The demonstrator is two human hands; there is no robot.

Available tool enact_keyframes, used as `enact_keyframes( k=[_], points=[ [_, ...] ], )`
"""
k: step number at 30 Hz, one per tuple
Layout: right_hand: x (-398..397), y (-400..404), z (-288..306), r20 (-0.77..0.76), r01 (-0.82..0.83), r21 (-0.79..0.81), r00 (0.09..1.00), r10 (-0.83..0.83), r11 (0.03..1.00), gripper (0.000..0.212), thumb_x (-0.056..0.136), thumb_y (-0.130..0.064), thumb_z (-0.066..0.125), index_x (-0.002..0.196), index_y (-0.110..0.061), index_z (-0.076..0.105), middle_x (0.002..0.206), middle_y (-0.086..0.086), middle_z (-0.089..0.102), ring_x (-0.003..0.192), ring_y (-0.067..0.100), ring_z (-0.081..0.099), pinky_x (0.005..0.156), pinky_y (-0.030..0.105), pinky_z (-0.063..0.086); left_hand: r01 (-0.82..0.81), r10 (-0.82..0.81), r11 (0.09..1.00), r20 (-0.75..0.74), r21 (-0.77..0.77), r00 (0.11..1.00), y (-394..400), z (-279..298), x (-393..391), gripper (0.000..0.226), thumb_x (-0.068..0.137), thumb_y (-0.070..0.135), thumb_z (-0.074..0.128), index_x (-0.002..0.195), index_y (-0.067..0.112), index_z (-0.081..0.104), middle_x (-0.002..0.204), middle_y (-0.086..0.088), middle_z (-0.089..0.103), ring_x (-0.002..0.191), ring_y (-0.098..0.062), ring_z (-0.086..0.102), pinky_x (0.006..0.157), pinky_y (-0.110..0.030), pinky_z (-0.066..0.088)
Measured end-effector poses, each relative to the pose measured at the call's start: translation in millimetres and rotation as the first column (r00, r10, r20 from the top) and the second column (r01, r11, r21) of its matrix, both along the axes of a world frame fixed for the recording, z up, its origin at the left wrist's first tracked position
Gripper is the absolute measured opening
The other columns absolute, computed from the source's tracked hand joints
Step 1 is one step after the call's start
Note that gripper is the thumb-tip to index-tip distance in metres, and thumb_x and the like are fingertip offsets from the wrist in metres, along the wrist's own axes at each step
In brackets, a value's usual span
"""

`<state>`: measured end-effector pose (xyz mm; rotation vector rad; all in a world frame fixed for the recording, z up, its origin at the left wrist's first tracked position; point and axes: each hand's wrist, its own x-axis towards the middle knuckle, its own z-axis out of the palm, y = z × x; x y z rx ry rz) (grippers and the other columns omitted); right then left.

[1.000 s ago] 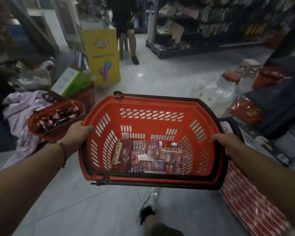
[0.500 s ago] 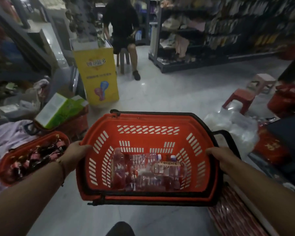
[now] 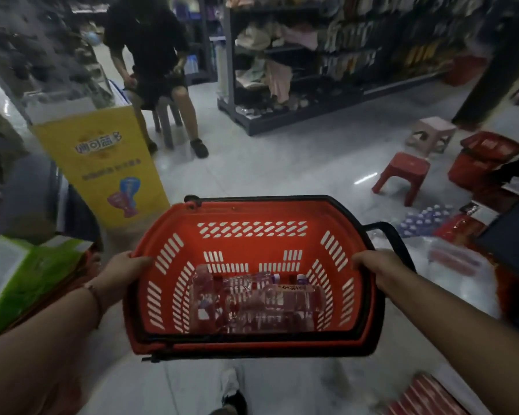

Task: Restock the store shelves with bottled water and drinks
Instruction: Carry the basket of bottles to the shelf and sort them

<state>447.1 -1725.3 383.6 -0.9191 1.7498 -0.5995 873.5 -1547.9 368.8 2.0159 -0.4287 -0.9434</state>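
The red basket (image 3: 252, 244) is held level above the floor (image 3: 297, 175). The left hand (image 3: 123, 272) grips its left rim, the right hand (image 3: 378, 269) its right rim (fingers curled over the edge). Water bottles (image 3: 252, 301) lie inside on the bottom.

One red shopping basket (image 3: 252, 211) held up, two hands on it, left hand (image 3: 123, 272) and right hand (image 3: 378, 269), bottles (image 3: 252, 301) inside overlapping, count unclear, two plastic stools (image 3: 402, 175), one yellow display stand (image 3: 108, 163), one seated person (image 3: 153, 55).
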Motion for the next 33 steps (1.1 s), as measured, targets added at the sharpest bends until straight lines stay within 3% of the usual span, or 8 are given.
enact_keyframes(
  k=[2,5,12,18,21,27,30,33],
  points=[
    [23.1,-47.1,-3.8,0.009,0.024,0.023,1.0,-0.024,0.999,0.033,0.069,0.014,0.063,0.1,0.003,0.069,0.085,0.022,0.072,0.073,0.035,0.07,0.062,0.038,0.059,0.014,-0.014,1.0,-0.008,0.011,1.0,-54.2,2.0,21.9,0.007,0.091,-0.002,0.06,0.096,-0.003,0.065,0.057,-0.007,0.07,0.039,-0.012,0.064,0.041,-0.02,0.052],
    [42.1,-109.2,-2.0,0.022,0.075,0.012,0.997,-0.075,0.997,0.032,0.074,0.012,0.061,0.103,0.001,0.068,0.083,0.018,0.069,0.07,0.031,0.067,0.059,0.032,0.054,0.065,-0.066,0.998,-0.022,-0.019,0.998,-132.8,7.0,50.9,0.023,0.089,0.0,0.062,0.111,-0.005,0.066,0.093,-0.026,0.072,0.062,-0.027,0.071,0.072,-0.042,0.062],
    [40.4,-253.2,8.8,0.083,0.197,-0.032,0.977,-0.194,0.98,0.032,0.072,0.014,0.058,0.101,0.004,0.069,0.09,0.024,0.07,0.073,0.035,0.067,0.064,0.037,0.057,0.155,-0.153,0.987,0.056,-0.038,0.987,-336.0,51.8,57.5,0.013,0.088,-0.003,0.06,0.099,0.001,0.065,0.048,0.0,0.067,0.038,-0.012,0.063,0.035,-0.02,0.049],
    [10.1,-404.0,-1.8,0.068,0.301,-0.039,0.952,-0.298,0.953,0.018,0.07,0.016,0.058,0.081,0.004,0.066,0.073,0.021,0.065,0.061,0.031,0.062,0.062,0.036,0.055,0.228,-0.228,0.974,0.027,0.016,0.973,-525.1,37.3,35.6,0.008,0.089,0.006,0.065,0.095,0.01,0.063,0.053,-0.003,0.07,0.043,-0.018,0.067,0.039,-0.024,0.052],
    [-12.5,-477.0,-11.5,0.048,0.354,-0.032,0.935,-0.352,0.935,0.018,0.071,0.017,0.059,0.08,0.003,0.066,0.074,0.021,0.065,0.061,0.031,0.061,0.062,0.036,0.054,0.265,-0.266,0.964,0.022,0.034,0.964,-617.4,21.7,9.9,0.018,0.088,0.005,0.065,0.107,0.004,0.064,0.079,-0.017,0.073,0.062,-0.031,0.073,0.057,-0.034,0.059],
    [-83.4,-613.7,2.4,0.041,0.447,-0.072,0.895,-0.445,0.892,0.036,0.07,0.019,0.061,0.1,0.0,0.065,0.078,0.024,0.06,0.06,0.027,0.055,0.06,0.031,0.05,0.4,-0.401,0.916,0.021,0.019,0.916,-800.1,19.2,-61.2,0.017,0.092,0.005,0.062,0.108,0.005,0.062,0.087,-0.015,0.071,0.072,-0.029,0.069,0.059,-0.03,0.053],
    [-129.3,-674.1,1.3,0.027,0.484,-0.071,0.875,-0.483,0.872,0.068,0.043,0.004,0.08,0.109,0.0,0.065,0.1,0.027,0.066,0.08,0.035,0.066,0.067,0.041,0.059,0.44,-0.439,0.898,0.017,-0.015,0.898,-882.2,36.4,-94.1,0.017,0.091,0.006,0.062,0.107,0.007,0.062,0.087,-0.015,0.07,0.073,-0.03,0.069,0.064,-0.033,0.055],
    [-172.1,-727.4,1.2,0.026,0.544,-0.092,0.839,-0.544,0.834,0.06,0.049,0.006,0.07,0.109,0.006,0.067,0.104,0.027,0.07,0.082,0.037,0.068,0.069,0.042,0.057,0.485,-0.486,0.873,0.004,-0.05,0.874,-963.9,51.6,-128.0,0.017,0.091,0.004,0.061,0.108,0.007,0.061,0.094,-0.02,0.069,0.074,-0.034,0.068,0.073,-0.041,0.055]
  ],
)
